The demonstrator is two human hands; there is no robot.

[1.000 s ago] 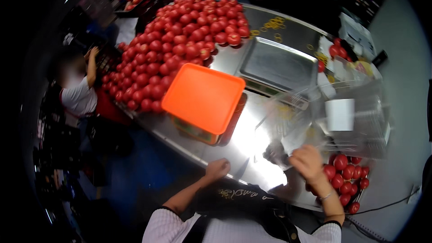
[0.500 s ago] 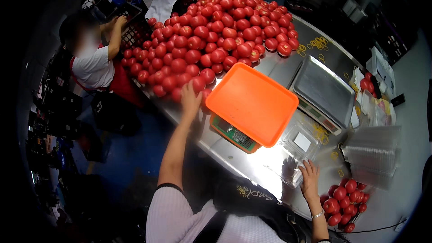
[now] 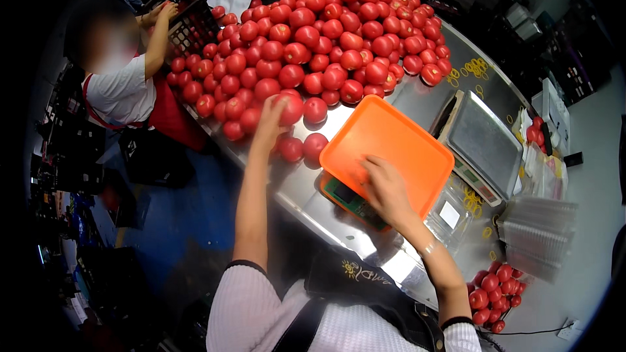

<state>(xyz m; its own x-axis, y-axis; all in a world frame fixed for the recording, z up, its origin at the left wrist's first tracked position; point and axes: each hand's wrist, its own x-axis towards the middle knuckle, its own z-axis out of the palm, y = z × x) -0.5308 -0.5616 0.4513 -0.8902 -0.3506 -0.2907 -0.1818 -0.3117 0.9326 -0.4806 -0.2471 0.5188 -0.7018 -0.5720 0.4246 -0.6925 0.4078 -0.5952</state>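
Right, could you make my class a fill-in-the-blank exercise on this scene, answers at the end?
The tray beneath the right hand is coloured ____.
The left hand is at a pile of red ____.
The small bands on the metal table are coloured ____.
The bracelet is on the person's ____ wrist.

Missing words: orange; tomatoes; yellow; right.

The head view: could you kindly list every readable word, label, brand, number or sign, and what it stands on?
Apron: pale lettering beside a yellow sun, not copied here.
Green panel under the orange tray: markings too small to read.
Grey-topped scale: front markings too small.
White label: no readable print.
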